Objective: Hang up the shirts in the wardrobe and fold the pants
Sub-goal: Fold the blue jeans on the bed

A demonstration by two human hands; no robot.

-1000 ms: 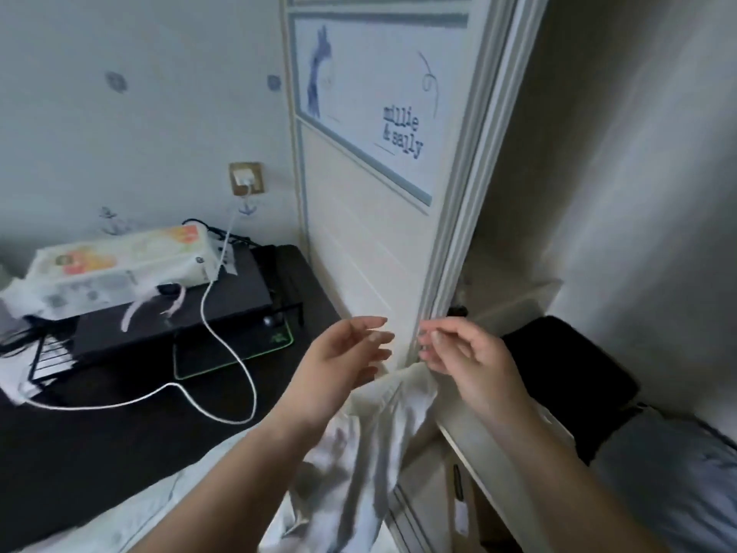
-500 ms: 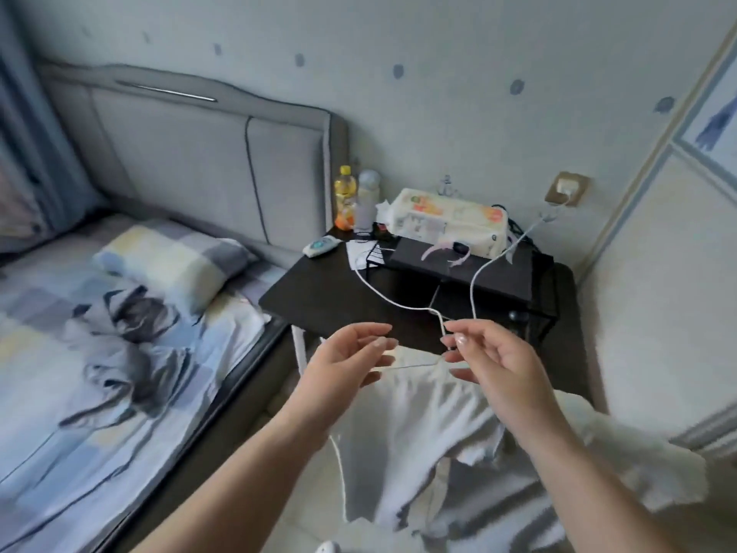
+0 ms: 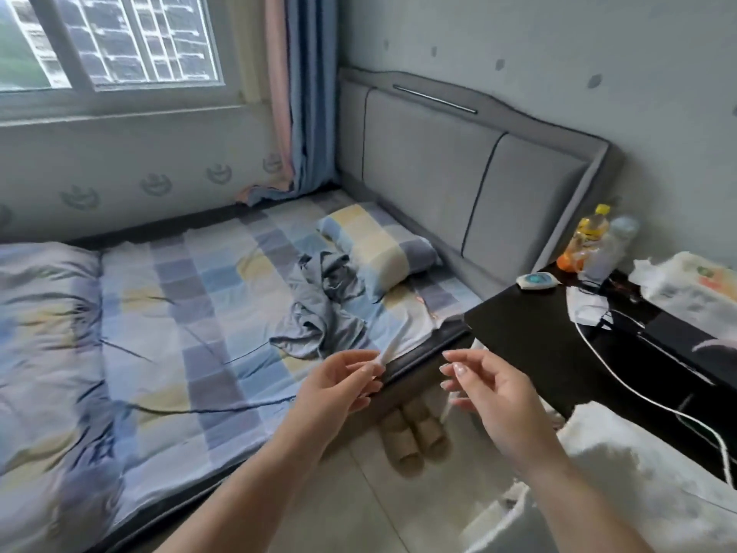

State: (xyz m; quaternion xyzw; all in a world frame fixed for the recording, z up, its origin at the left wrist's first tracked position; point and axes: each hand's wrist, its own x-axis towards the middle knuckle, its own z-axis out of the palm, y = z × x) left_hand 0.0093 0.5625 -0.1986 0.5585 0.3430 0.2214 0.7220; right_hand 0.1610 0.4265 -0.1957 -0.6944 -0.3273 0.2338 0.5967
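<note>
My left hand point(image 3: 339, 381) and my right hand point(image 3: 490, 389) are raised side by side above the bed's near edge. The left fingertips pinch a thin white strip. A thin white cord hangs below the curled fingers of the right hand. Under my right forearm a white garment point(image 3: 622, 472) hangs bunched at the lower right; how it joins the hands is hidden. A crumpled grey garment point(image 3: 319, 309) lies on the checked bed sheet point(image 3: 191, 297), beside the pillow point(image 3: 379, 245). The wardrobe is out of view.
A black bedside table point(image 3: 530, 337) stands right of the bed with bottles point(image 3: 590, 241), a white cable point(image 3: 622, 377) and a packet of wipes point(image 3: 694, 289). Beige slippers point(image 3: 414, 437) lie on the tiled floor below my hands. A folded quilt point(image 3: 44, 337) covers the bed's left part.
My view has swung left from the wardrobe, past the bedside table, to the bed. Both hands stayed raised together, and the white garment now trails at the lower right.
</note>
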